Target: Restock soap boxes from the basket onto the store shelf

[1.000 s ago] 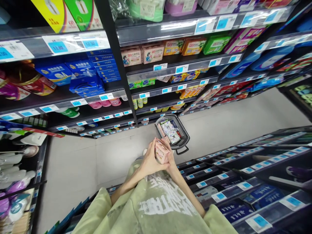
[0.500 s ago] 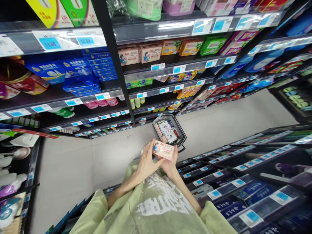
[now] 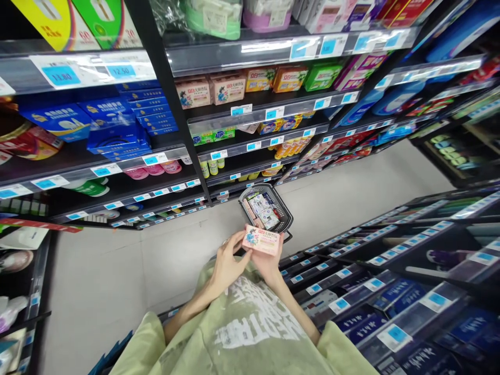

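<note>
In front of my waist I hold a pink soap box with a blue floral picture and Chinese lettering facing up. My right hand is wrapped around its right side and underneath, its palm mostly hidden by the box. At the left end, my left hand grips the box with fingers at its far corner and thumb at its lower edge. Just beyond the box, a dark shopping basket sits on the floor with several packages inside. Matching pink soap boxes stand on the shelf ahead.
Orange soap boxes and green ones share that shelf. Blue boxes fill a shelf at left. A grey tiled floor runs between the shelving ahead and the priced shelves close on my right.
The view has shifted slightly, so the shelves sit further left. The soap box stays in both hands and is tilted a little flatter; my left fingers have shifted slightly along its left end.
</note>
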